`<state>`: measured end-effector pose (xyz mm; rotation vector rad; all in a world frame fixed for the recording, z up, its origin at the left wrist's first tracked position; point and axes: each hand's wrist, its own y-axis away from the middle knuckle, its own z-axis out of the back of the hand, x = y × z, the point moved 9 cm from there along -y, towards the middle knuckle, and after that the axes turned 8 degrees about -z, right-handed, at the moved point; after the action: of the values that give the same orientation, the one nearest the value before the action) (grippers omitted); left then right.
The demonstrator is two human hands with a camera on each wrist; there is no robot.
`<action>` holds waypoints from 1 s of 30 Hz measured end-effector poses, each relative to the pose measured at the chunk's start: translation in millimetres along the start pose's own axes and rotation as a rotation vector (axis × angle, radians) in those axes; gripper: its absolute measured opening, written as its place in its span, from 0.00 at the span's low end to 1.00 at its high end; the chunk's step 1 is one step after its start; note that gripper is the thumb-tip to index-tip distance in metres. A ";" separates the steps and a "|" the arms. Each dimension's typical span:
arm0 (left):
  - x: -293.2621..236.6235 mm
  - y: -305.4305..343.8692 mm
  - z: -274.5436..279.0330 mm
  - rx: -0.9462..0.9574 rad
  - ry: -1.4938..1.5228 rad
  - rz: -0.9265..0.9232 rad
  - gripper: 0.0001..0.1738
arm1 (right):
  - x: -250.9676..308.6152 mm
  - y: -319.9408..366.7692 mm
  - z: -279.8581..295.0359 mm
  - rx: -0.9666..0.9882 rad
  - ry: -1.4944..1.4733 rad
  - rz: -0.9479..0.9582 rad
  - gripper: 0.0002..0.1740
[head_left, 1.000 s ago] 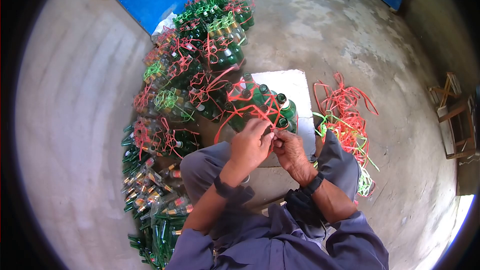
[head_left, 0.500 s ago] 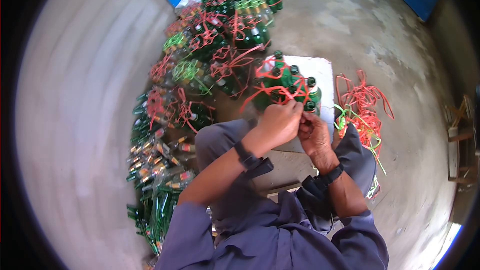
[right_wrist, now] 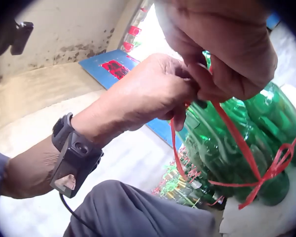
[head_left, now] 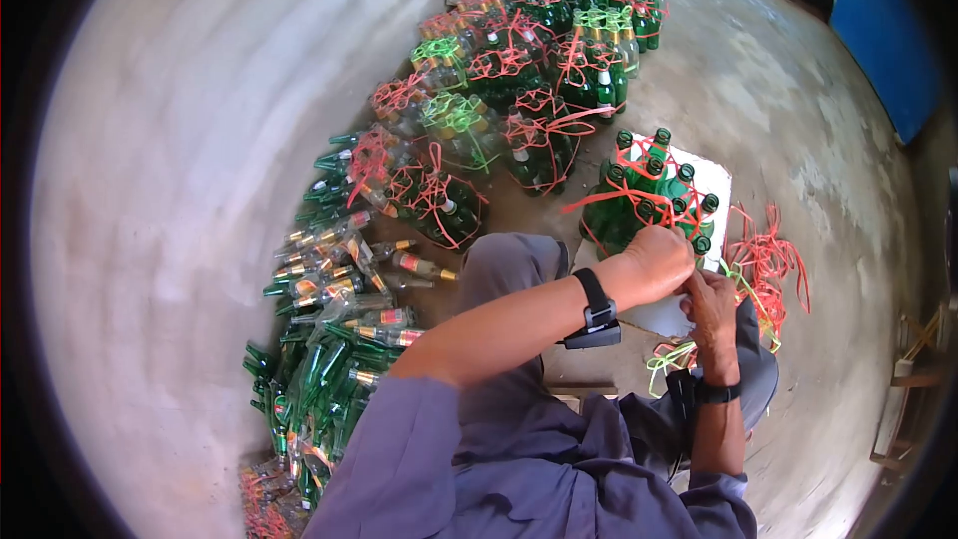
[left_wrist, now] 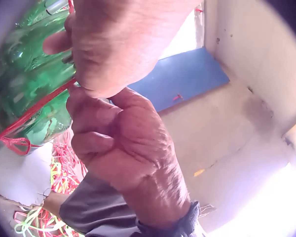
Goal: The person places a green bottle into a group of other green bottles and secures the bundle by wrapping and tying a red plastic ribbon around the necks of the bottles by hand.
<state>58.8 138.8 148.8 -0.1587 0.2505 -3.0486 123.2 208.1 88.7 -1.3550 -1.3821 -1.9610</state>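
A bundle of green bottles (head_left: 654, 168) tied with red strap stands on a white board (head_left: 711, 172). At its near edge the left hand (head_left: 649, 266) and right hand (head_left: 711, 304) meet, fingertips together. In the right wrist view, the right hand (right_wrist: 227, 47) pinches red strap (right_wrist: 234, 136) that runs down the bottles' side to a bow, and the left hand (right_wrist: 145, 94) grips strap beside it. The left wrist view shows the right hand (left_wrist: 133, 148) with curled fingers just under the left hand (left_wrist: 118, 44); the exact pinch is hidden there.
Many strapped bottle bundles (head_left: 504, 65) stand to the left and beyond. Loose bottles (head_left: 324, 369) lie heaped at the lower left beside the wall. Red and green straps (head_left: 773, 265) lie on the floor right of the board. Blue panels (head_left: 883, 40) stand farther off.
The head view has swung left, so the bundle and hands appear farther right. Both hands remain together at the strap on the bundle's near side.
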 end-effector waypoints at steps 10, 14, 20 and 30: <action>2.9 6.7 5.5 -0.255 0.539 -0.087 0.14 | 148.1 164.8 -108.8 0.040 0.603 1.074 0.27; -4.6 -3.3 -8.1 0.058 -0.018 -0.043 0.13 | 117.8 230.1 -197.3 0.391 0.522 1.174 0.39; -4.2 0.0 -1.9 0.053 -0.038 -0.030 0.14 | 131.8 252.9 -199.5 0.911 0.185 1.193 0.29; -1.3 -0.8 -10.2 0.053 -0.003 0.008 0.12 | 129.5 235.7 -194.8 0.420 0.325 1.183 0.09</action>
<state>58.8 141.3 138.8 -0.1591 0.1701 -3.0430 144.3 -39.3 309.2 -1.1395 -0.5197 -0.9505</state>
